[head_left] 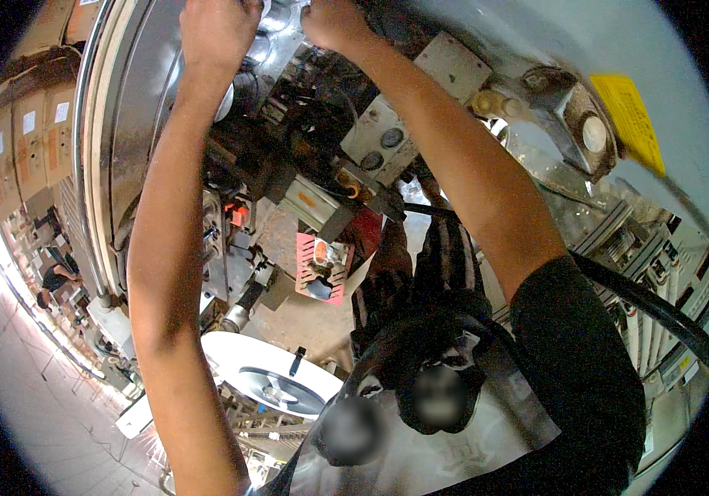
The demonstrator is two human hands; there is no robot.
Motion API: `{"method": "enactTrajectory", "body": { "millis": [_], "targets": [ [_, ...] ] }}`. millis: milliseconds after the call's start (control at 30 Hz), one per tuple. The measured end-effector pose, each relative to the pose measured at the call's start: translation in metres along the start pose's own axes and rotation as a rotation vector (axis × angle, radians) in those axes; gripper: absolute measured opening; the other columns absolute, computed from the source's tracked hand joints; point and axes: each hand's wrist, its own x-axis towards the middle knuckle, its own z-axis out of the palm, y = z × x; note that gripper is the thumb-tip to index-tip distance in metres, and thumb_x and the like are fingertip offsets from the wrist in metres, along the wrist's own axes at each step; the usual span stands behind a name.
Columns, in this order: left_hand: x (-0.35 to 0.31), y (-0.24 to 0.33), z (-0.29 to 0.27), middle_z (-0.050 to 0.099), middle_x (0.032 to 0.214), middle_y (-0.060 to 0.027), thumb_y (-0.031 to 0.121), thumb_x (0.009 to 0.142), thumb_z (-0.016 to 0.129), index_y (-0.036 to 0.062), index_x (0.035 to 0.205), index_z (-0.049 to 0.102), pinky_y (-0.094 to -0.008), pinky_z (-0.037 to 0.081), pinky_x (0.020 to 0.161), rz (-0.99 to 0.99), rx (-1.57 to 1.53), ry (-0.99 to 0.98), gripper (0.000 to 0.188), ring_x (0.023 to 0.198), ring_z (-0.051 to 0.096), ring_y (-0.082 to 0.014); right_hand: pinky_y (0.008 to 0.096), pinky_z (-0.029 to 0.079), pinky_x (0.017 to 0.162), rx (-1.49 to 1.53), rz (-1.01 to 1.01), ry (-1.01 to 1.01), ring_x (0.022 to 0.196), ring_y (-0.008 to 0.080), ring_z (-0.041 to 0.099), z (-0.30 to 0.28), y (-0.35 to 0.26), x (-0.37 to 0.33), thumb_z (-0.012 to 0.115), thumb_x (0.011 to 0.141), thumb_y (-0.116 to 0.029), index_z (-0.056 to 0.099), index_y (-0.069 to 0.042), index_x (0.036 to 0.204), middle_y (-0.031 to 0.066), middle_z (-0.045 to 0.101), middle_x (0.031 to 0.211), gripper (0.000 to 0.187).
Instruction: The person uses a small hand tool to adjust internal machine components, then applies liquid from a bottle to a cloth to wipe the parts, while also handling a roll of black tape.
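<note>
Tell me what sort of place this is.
Probably a factory or workshop floor, though I can't tell what it makes. Cardboard boxes are stacked at the left, grimy machinery fills the middle, and a large white reel-like disc sits below it in view.

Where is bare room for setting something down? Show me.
The tan surface looks bare below and just left of the pink slotted sheet, above the white reel. Crowded: above the sheet, a grey metal block and dark machine parts pack the space between the forearms.
</note>
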Motion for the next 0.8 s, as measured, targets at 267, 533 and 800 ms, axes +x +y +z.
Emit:
{"method": "enactTrajectory", "body": {
  "millis": [267, 533, 800],
  "targets": [
    [0.021, 0.01, 0.011, 0.069, 0.079, -0.0208, 0.013, 0.087, 0.073, 0.006, 0.096, 0.057, -0.0527, 0.052, 0.07, 0.04, -0.087, 0.025, 0.019, 0.079, 0.067, -0.0453, 0.0524, 0.053, 0.097, 0.012, -0.077, 0.465, 0.113, 0.0443, 0.065, 0.062, 0.041, 0.037, 0.063, 0.094, -0.017, 0.051, -0.001, 0.145, 0.0289, 0.062, 0.131, 0.055],
    [0.012, -0.005, -0.003, 0.067, 0.078, -0.0219, 0.013, 0.087, 0.072, 0.0054, 0.094, 0.058, -0.0543, 0.051, 0.07, 0.006, -0.068, 0.02, 0.018, 0.08, 0.066, -0.0467, 0.0527, 0.053, 0.097, 0.116, -0.074, 0.241, 0.11, 0.0459, 0.065, 0.0, 0.0, -0.016, 0.057, 0.094, -0.013, 0.057, -0.006, 0.138, 0.0301, 0.065, 0.117, 0.045],
    [0.011, -0.003, -0.001, 0.066, 0.083, -0.0221, 0.012, 0.088, 0.069, 0.0048, 0.098, 0.056, -0.0536, 0.05, 0.072, -0.045, -0.016, -0.04, 0.018, 0.082, 0.065, -0.0467, 0.039, 0.046, 0.111, 0.329, -0.328, 0.09, 0.127, 0.0253, 0.063, 0.036, 0.03, -0.039, 0.052, 0.105, -0.012, 0.067, -0.003, 0.125, 0.0148, 0.068, 0.133, 0.027]
  ]
}}
